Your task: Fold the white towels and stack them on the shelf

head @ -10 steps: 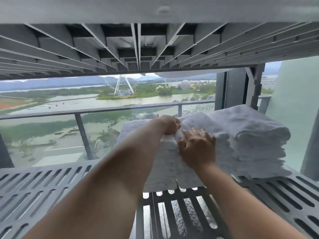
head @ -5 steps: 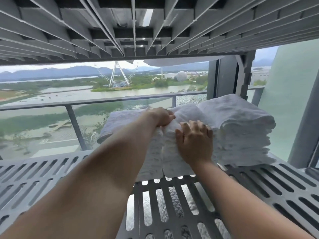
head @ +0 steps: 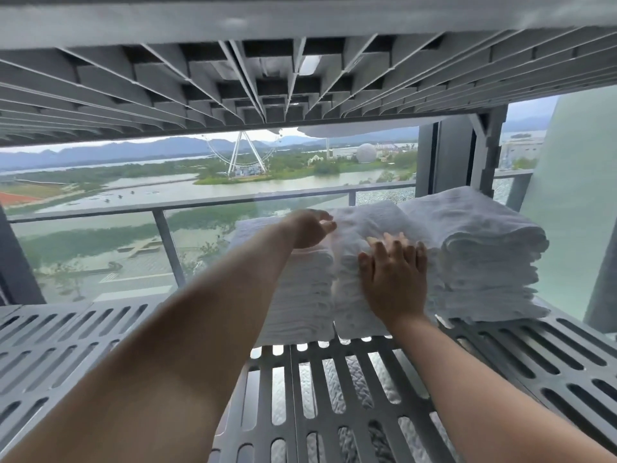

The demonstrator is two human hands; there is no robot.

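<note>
Both bare forearms reach forward over the shelf (head: 334, 379). The left hand (head: 312, 228) hovers at the top of the towels (head: 354, 315). Its wrist is bent and its fingers are loosely curved and parted from the thumb, with the tips at the top edge of the middle stack (head: 364, 225). It pinches nothing that shows (the hand is a little blurred). The right hand (head: 394, 279) lies flat against the front face of that same stack, fingers straight and slightly spread, pressing the cloth and holding nothing.

The towels are white, folded, and stand in three stacks toward the back right of the shelf. The left stack (head: 297, 305) is slightly lower, with its layered folds facing forward, and it touches the middle stack, whose top is rumpled. The right stack (head: 484, 262) is the widest. Its rounded fold edges face forward, and it sits tight against the middle one.

The shelf is grey and slotted. Bare slats run from the stacks to the near edge and across the whole left side. The upper shelf (head: 267, 78) shows its ribbed underside overhead, with an open gap above the stacks. A post (head: 484, 145) stands behind the right stack, and a railing (head: 200, 203) runs beyond the shelf's back edge.
</note>
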